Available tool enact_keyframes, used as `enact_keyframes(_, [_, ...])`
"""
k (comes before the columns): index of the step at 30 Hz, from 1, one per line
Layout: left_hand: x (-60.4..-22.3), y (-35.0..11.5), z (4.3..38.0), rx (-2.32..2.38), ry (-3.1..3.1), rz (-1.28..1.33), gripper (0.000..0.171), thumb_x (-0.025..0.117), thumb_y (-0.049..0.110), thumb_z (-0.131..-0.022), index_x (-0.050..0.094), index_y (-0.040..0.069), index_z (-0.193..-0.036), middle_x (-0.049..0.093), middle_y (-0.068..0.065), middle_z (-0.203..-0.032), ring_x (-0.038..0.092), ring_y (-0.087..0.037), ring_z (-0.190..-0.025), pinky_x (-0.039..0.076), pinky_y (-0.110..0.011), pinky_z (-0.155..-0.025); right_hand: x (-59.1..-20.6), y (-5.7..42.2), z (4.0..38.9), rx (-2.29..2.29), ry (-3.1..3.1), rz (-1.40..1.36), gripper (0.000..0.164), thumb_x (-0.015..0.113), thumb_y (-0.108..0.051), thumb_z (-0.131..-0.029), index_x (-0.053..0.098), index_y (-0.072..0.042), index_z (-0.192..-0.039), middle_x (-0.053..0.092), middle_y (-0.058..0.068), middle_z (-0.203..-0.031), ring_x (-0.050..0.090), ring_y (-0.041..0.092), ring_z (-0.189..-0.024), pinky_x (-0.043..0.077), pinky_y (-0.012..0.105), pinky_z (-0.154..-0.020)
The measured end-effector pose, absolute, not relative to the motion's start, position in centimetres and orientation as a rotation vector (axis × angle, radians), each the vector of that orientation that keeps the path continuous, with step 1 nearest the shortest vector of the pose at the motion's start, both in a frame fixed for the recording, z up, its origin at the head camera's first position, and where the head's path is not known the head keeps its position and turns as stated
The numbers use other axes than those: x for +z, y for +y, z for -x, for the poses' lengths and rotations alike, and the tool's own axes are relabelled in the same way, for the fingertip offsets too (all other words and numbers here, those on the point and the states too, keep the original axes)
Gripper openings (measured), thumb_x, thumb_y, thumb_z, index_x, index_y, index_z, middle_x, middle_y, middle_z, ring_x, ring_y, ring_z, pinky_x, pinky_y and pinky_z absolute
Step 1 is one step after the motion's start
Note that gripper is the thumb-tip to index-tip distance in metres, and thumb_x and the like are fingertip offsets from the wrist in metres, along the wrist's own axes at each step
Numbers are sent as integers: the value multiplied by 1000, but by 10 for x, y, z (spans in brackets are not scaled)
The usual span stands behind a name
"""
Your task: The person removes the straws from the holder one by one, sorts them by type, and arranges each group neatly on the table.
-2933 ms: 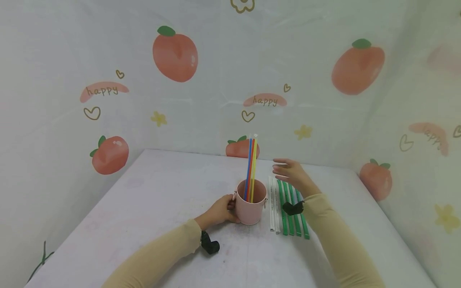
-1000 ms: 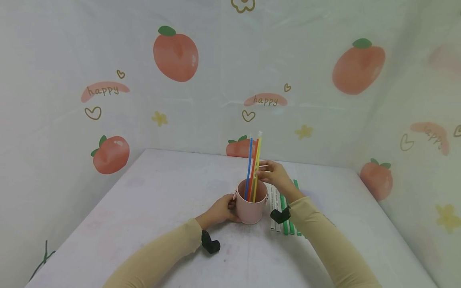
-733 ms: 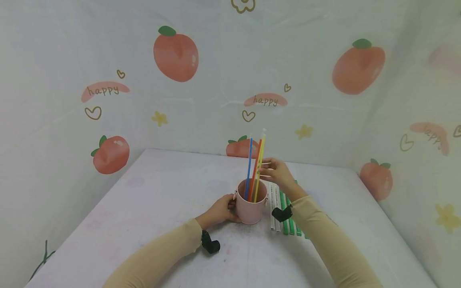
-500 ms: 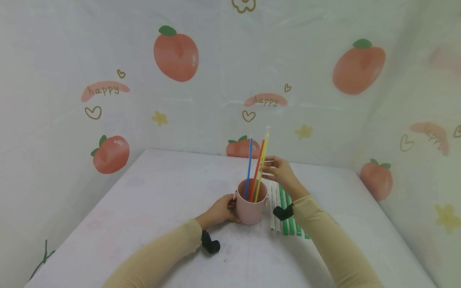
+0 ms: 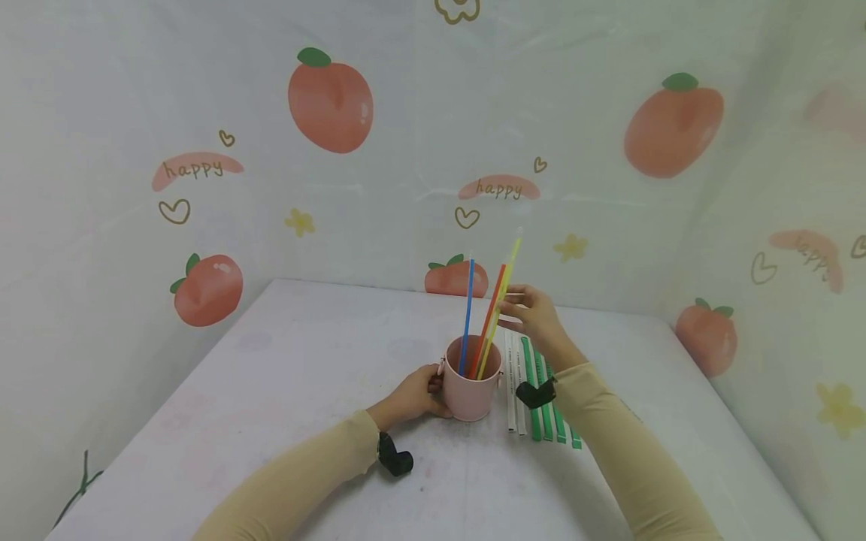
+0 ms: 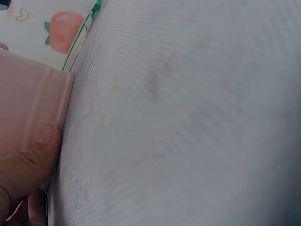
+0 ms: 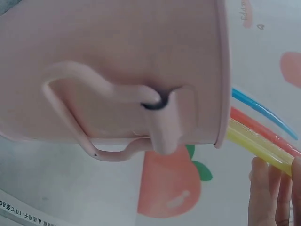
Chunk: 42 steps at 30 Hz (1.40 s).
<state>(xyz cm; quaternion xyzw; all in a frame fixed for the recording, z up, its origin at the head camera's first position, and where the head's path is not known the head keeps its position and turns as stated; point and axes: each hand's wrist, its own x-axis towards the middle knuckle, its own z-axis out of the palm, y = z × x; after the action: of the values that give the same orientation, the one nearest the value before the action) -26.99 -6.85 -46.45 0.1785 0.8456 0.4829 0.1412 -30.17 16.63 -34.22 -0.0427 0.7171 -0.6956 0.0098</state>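
A small pink bucket point(image 5: 468, 402) with side handles stands upright on the table. My left hand point(image 5: 409, 396) grips it from the left, its thumb point(image 6: 30, 165) low on the wall. Inside lean a blue straw point(image 5: 468, 300), a red straw point(image 5: 493, 302) and a yellow straw point(image 5: 510, 272), which seem to be in clear wrapping. My right hand point(image 5: 539, 317), above and right of the rim, pinches the yellow straw between thumb and fingers. Tilted right, the yellow straw stands taller than the others, its lower end inside the bucket. The red one leans along it.
Right of the bucket lie slim white-wrapped sticks point(image 5: 511, 394) and several green-and-white ones point(image 5: 536, 424), side by side, partly under my right forearm. A printed curtain point(image 5: 379, 195) closes off the table's back and sides.
My right hand has come from beyond the bucket's right side to the yellow straw, then drawn it up and rightward. The red straw has tilted with it. The left hand and bucket have stayed still.
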Motion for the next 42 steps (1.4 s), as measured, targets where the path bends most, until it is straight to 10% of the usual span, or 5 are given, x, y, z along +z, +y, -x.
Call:
enact_keyframes(21, [-468, -69, 272, 1416, 2435, -547, 79, 87, 3, -67, 47, -2, -136, 55, -17, -132, 54, -34, -123, 46, -46, -107, -327, 193, 299, -2341, 2186, 168, 19, 59, -4, -94, 55, -15, -108, 49, 1, -101, 63, 8, -87, 60, 26, -80])
enact_keyframes(42, [-472, -70, 275, 1407, 2437, -567, 79, 87, 3, -67, 47, -3, -135, 55, -18, -132, 54, -35, -123, 47, -45, -106, -302, 241, 282, -2766, 1816, 145, 36, 62, 2, -90, 50, -18, -117, 63, 1, -95, 66, 11, -83, 61, 26, -79])
